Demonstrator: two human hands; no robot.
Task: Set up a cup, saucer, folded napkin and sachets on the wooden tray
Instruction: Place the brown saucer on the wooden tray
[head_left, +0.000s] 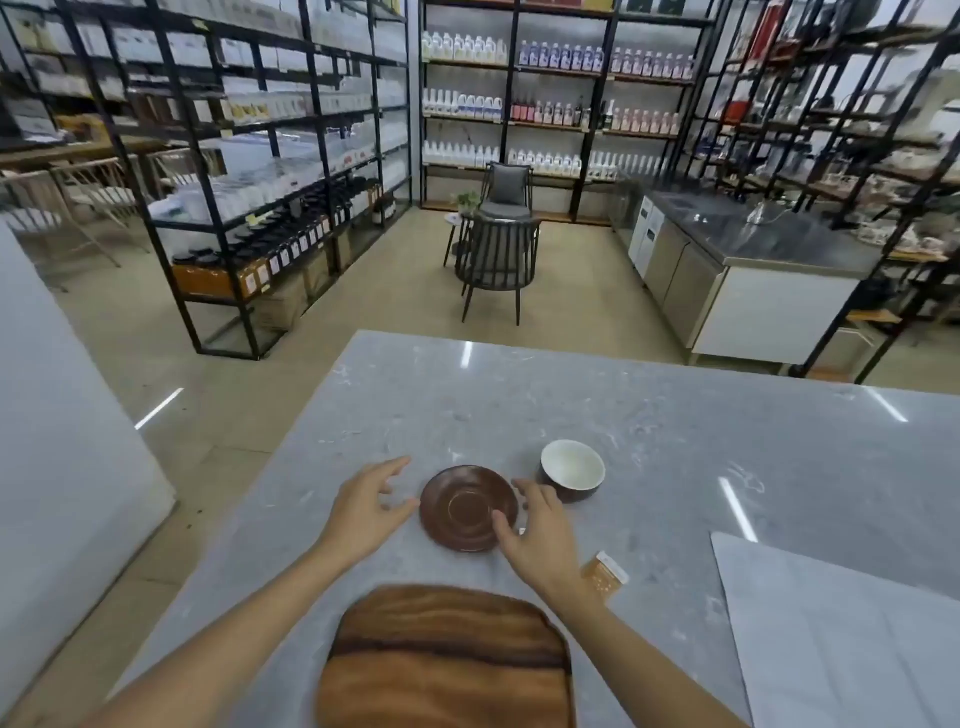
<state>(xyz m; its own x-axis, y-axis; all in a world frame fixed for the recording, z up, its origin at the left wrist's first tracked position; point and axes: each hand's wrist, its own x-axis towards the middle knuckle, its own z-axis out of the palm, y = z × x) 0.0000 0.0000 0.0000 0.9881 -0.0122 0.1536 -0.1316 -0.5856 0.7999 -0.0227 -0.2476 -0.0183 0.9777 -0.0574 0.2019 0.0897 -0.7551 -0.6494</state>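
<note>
Beyond the oval, grain-streaked wooden tray (447, 654), both hands frame the round, glossy brown saucer (467, 506) on the grey marble counter (675, 431). Left hand (366, 512) hovers open just beside its rim; right hand (543, 535) touches the opposite edge, fingers spread, nothing gripped yet. Likely next: pinch the thin rim, lift, set it on the bare tray. A brown cup with white inside (572, 469) waits behind the saucer, an orange sachet (604, 573) nearer the tray's right side.

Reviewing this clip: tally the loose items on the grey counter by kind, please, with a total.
Wooden tray: 1
Brown saucer: 1
Cup, white inside: 1
Orange sachet: 1 visible, partly behind the right hand
Pale sheet at the right: 1
Total: 5
</note>
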